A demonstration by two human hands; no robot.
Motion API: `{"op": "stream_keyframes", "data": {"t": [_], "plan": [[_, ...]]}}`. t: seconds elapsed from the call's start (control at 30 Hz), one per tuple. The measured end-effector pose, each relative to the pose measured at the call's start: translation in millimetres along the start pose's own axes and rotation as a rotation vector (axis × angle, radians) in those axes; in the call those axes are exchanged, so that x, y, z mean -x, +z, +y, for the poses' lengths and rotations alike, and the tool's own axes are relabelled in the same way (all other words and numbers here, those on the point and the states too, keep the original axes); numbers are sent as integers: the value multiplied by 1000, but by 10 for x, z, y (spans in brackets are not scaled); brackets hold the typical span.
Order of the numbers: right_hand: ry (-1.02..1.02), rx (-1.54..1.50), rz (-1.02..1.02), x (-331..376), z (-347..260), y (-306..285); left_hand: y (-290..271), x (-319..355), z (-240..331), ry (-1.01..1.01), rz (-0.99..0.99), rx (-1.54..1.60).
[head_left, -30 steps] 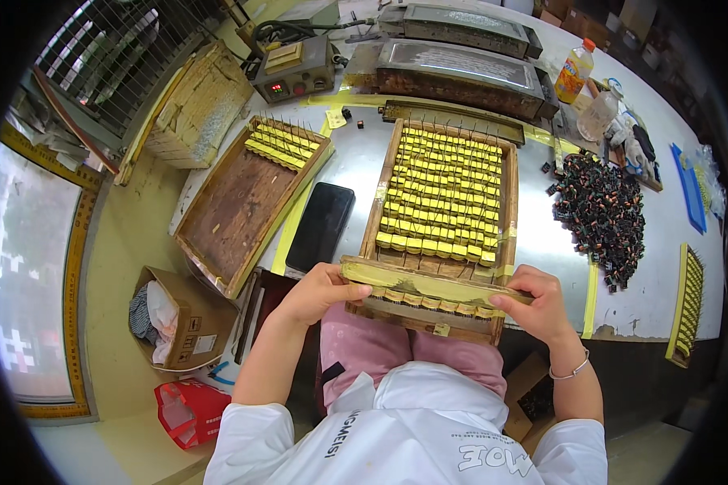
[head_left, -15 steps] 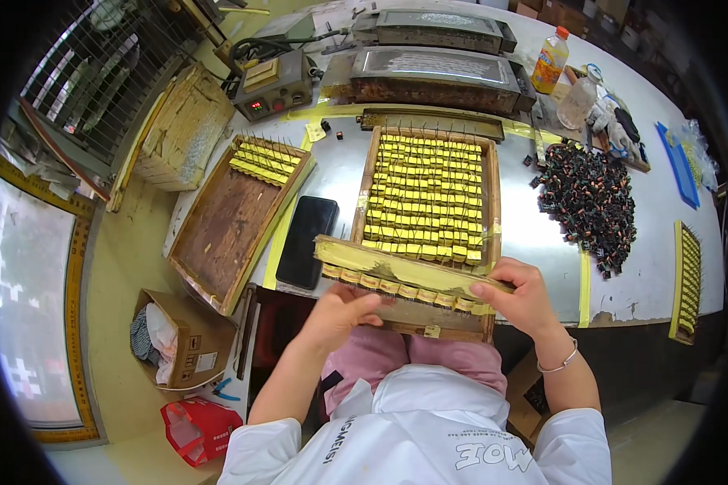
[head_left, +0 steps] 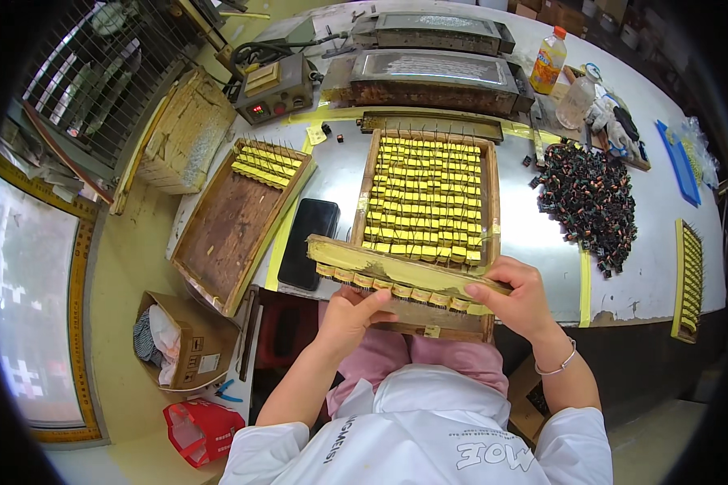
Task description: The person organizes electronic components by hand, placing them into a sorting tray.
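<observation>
My right hand (head_left: 526, 297) grips the right end of a long yellow wooden strip (head_left: 396, 260), thumb on top. Along the strip's near edge sits a row of small yellow-wrapped coils (head_left: 408, 292) with dark pins pointing toward me. My left hand (head_left: 354, 319) is at the left half of that row, thumb and fingers drawn together against the pins; what lies between the fingertips is hidden. Just beyond the strip, a wooden tray (head_left: 494, 182) holds several rows of yellow-topped coils (head_left: 425, 194) with thin wires standing up. The strip is held over the tray's near end.
Left of the tray lie a black phone (head_left: 309, 242) and a second wooden tray (head_left: 226, 222), partly filled. A heap of small black components (head_left: 586, 198) covers the right side. Behind stand a control box (head_left: 275, 89), metal heating plates (head_left: 437, 77) and an orange-capped bottle (head_left: 548, 61).
My left hand has moved slightly right along the row, its thumb now closer to the coils. The strip's left end has shifted a little left; my right hand keeps its grip.
</observation>
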State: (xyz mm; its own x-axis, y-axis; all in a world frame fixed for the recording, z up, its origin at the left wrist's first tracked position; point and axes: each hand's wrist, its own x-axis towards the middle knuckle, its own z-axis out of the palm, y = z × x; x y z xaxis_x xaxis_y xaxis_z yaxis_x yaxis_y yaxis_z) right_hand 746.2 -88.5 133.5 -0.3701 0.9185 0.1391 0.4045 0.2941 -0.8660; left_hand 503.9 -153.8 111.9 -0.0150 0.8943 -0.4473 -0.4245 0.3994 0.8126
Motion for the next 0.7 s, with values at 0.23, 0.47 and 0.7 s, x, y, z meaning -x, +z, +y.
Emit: {"op": "stream_keyframes", "data": {"t": [0.23,0.47,0.7], "plan": [[-24,-39,33,-44,-130,135,390,-11,-160,-190,-299,-124],[-158,88,30,-44,-81,95,461,-58,-315,-130,-233,-80],[-136,37,63,-27,-68,44,425,-105,-105,-184,-248,-62]]}}
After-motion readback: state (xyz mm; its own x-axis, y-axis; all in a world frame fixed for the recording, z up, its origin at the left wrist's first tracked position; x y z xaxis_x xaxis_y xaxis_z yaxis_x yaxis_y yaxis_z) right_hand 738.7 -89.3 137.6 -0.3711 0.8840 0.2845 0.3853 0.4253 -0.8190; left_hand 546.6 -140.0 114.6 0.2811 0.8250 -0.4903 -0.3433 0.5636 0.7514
